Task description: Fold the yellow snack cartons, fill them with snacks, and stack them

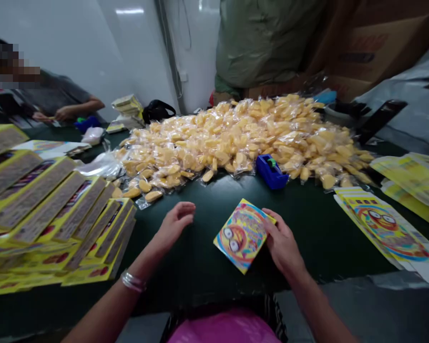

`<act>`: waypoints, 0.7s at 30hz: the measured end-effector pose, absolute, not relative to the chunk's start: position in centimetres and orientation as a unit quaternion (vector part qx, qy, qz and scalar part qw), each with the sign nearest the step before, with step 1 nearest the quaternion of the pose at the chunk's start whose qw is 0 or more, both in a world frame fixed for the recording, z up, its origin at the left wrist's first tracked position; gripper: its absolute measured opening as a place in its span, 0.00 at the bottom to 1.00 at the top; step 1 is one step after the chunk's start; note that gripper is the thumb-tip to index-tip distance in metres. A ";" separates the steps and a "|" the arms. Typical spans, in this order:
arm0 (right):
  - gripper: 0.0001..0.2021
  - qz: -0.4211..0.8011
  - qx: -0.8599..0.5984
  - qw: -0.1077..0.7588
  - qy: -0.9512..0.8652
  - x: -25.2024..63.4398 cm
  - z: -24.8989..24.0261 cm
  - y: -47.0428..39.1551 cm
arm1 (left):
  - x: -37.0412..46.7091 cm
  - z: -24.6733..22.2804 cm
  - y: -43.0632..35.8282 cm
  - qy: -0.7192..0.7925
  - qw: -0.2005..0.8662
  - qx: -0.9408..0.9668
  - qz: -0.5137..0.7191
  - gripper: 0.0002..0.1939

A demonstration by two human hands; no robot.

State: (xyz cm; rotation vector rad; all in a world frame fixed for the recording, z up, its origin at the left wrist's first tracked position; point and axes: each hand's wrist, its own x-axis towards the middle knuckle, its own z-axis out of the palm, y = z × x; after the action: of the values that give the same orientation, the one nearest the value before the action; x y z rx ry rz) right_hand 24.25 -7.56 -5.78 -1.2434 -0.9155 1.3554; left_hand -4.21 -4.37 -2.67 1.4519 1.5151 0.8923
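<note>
Head view: right grip [283,241] pinching printed box [241,237] by right edge; left grip [176,222] loosely spread, apart.

Open desk [200,267] runs from the near edge up between left hand [175,221] and box [240,234]. The heap [236,136] bars the way to the far edge, the dispenser [271,174] just before it; the stack [53,209] blocks passage toward the left edge, low cartons [389,226] toward the right.

A dark green table [196,257] stands before a pale wall [139,57] streaked with light [129,11].
</note>
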 end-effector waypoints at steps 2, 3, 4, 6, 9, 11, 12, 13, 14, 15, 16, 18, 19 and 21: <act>0.27 0.528 -0.533 0.447 -0.487 27.2 -6.0 -6.7 | -4.5 -2.7 -1.9 0.630 0.356 0.588 0.360 0.17; 0.26 0.496 -0.541 0.389 -0.556 28.6 -5.7 -6.6 | -4.4 -2.5 -0.8 0.632 0.344 0.595 0.357 0.16; 0.26 0.452 -0.549 0.328 -0.622 29.8 -5.2 -6.8 | -4.1 -2.4 0.2 0.634 0.336 0.599 0.355 0.16; 0.27 0.335 -0.563 0.230 -0.720 31.1 -3.5 -7.1 | -3.0 -2.1 1.9 0.634 0.315 0.621 0.336 0.16; 0.43 0.237 -0.521 0.148 -0.806 30.0 -1.4 -5.9 | -0.8 -1.9 3.5 0.609 0.290 0.682 0.283 0.18; 0.52 0.235 -0.480 0.096 -0.840 28.1 -1.2 -4.1 | 0.2 -2.0 3.5 0.572 0.291 0.724 0.252 0.22; 0.53 0.244 -0.461 0.075 -0.850 27.1 -1.3 -3.2 | 0.3 -2.0 3.0 0.553 0.297 0.740 0.241 0.24; 0.52 0.255 -0.443 0.062 -0.857 26.3 -1.6 -2.5 | 0.3 -2.0 2.3 0.537 0.297 0.757 0.225 0.26; 0.50 0.263 -0.426 0.060 -0.863 25.5 -1.8 -2.1 | 0.1 -1.8 1.2 0.519 0.294 0.777 0.202 0.28; 0.47 0.269 -0.408 0.067 -0.870 24.8 -2.1 -2.0 | -0.1 -1.6 -0.2 0.504 0.289 0.795 0.173 0.31; 0.45 0.270 -0.392 0.085 -0.875 24.2 -2.3 -2.2 | -0.2 -1.3 -1.7 0.491 0.279 0.814 0.137 0.36; 0.42 0.271 -0.357 0.126 -0.885 23.4 -3.0 -2.9 | -0.1 -0.4 -4.5 0.433 0.256 0.863 0.051 0.51; 0.41 0.271 -0.342 0.148 -0.888 23.1 -3.4 -3.0 | 0.0 0.2 -5.5 0.431 0.233 0.871 0.032 0.55; 0.42 0.258 -0.292 0.206 -0.897 22.7 -4.3 -2.6 | -0.1 1.9 -6.8 0.439 0.195 0.877 0.005 0.56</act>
State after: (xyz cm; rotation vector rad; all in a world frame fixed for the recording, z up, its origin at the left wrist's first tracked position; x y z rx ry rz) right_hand 22.73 -2.60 -4.25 -0.8133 -2.5004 0.7201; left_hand -0.13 -6.81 1.87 2.4582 1.2302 0.0151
